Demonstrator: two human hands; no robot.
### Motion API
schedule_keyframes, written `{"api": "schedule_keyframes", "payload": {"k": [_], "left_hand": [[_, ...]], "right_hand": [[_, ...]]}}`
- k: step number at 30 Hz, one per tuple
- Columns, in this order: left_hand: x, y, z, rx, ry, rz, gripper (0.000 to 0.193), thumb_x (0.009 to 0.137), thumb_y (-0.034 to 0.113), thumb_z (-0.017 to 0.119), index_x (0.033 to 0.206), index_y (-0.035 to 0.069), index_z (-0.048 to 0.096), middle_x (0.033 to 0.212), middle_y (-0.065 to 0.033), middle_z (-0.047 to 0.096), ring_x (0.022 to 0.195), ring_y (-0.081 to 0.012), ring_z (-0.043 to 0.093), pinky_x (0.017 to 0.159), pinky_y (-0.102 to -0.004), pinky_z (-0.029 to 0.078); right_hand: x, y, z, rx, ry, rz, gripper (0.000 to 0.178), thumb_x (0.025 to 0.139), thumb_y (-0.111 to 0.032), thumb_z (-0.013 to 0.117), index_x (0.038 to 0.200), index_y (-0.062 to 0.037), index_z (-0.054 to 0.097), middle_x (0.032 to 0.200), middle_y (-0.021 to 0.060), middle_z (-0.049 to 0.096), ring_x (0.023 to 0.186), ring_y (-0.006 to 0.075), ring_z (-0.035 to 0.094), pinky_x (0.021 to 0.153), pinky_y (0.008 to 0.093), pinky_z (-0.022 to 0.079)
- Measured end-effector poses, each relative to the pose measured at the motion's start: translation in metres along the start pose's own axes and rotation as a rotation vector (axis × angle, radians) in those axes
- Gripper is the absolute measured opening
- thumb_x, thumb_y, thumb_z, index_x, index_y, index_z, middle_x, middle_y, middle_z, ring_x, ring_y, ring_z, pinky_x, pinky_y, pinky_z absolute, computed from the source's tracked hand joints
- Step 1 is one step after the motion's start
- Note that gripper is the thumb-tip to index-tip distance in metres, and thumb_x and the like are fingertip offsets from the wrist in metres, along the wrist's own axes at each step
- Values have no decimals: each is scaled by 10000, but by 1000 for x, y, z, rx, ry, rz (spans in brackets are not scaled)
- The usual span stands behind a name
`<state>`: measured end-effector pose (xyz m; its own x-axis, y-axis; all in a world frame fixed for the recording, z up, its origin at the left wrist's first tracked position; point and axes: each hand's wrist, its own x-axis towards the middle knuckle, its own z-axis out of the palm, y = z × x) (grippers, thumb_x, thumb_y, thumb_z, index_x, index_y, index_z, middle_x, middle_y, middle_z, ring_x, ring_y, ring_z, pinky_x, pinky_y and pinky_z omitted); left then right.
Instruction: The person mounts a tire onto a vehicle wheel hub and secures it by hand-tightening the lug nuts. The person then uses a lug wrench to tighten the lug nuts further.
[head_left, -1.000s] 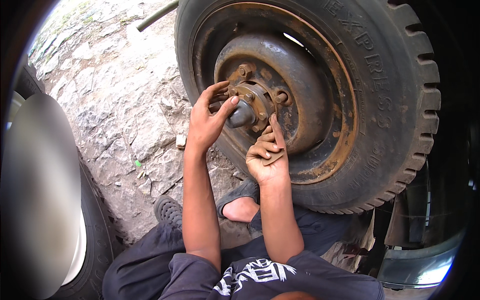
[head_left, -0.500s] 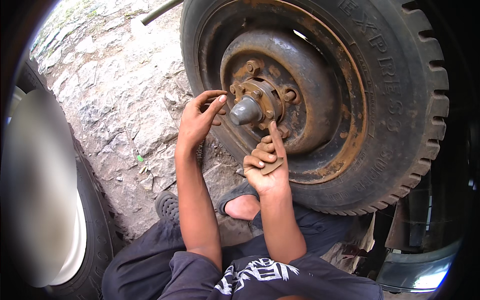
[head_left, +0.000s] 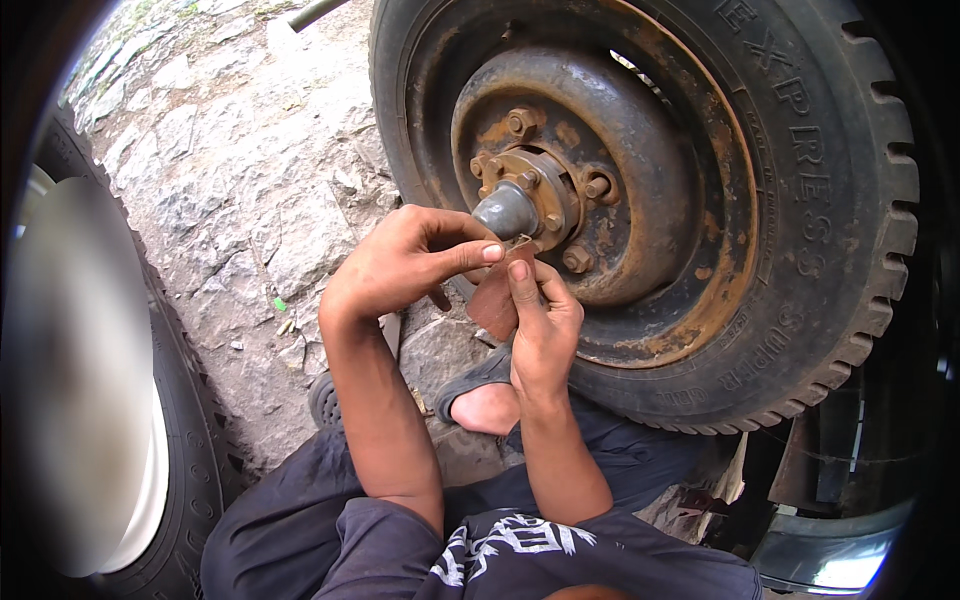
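Observation:
My right hand (head_left: 547, 325) pinches a small reddish-brown sheet (head_left: 495, 300) between thumb and fingers; it looks like worn sandpaper. Its upper edge is frayed, with thin pale strands sticking up. At that edge the thumb and forefinger of my left hand (head_left: 400, 258) are closed together, and its other fingers are curled beneath, partly hidden. Just beyond both hands stands the grey rounded cap of the wheel hub (head_left: 505, 211), ringed by rusty bolts. Around it is the rusty, dark steel rim (head_left: 700, 300) of a large wheel.
A thick black tyre (head_left: 800, 200) with deep tread surrounds the rim. At left stands another tyre (head_left: 185, 400) with a white rim. Rough stone ground (head_left: 220, 180) lies between them, and a metal pipe (head_left: 315, 12) shows at the top. My sandalled foot (head_left: 485, 405) is below the hands.
My left hand has come right to meet the right hand at the sheet. The right forefinger has left the hub, and the sheet now stands raised between the hands. The wheel appears slightly farther right.

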<state>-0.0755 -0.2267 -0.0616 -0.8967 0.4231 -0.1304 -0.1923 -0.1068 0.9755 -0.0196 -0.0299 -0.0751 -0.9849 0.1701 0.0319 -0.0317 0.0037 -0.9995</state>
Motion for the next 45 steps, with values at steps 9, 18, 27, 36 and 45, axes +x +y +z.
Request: {"api": "schedule_keyframes", "payload": {"k": [9,18,27,36,45], "left_hand": [[9,-9,8,-47,74,135,270,976,228,826,1076,-23,828,883,-68,789,732,-97,706,603,-261,567],[4,3,9,-46,122,124,215,946,139,833,1043,-53,829,894,-102,811,790,-119,749,683,-276,617],[3,-3,6,-245,89,222,302,904,-29,804,1190,-103,743,981,-179,823,914,-170,796,864,-310,655],[13,-1,17,-182,157,226,264,895,-24,824,1133,-100,739,964,-179,823,917,-184,807,837,-300,658],[18,-3,22,-143,136,252,216,894,-91,800,1094,-94,718,972,-186,814,925,-203,806,854,-308,657]], "right_hand": [[-1,-7,4,55,-2,-45,296,977,-59,831,1214,96,746,1089,118,798,967,116,727,863,241,583],[4,-14,-10,43,-110,19,319,977,-20,812,1263,89,725,1105,148,810,992,117,742,871,237,583],[6,-23,-10,-31,-173,30,261,1001,-31,788,1230,57,698,1077,147,814,982,105,735,866,233,576],[10,-16,-8,-157,-62,-54,228,1003,-97,815,1155,41,716,1038,102,800,950,95,725,837,231,561],[13,-9,-12,-152,-35,-66,214,978,-66,831,1115,67,737,1017,116,809,936,112,740,843,245,588]]}}
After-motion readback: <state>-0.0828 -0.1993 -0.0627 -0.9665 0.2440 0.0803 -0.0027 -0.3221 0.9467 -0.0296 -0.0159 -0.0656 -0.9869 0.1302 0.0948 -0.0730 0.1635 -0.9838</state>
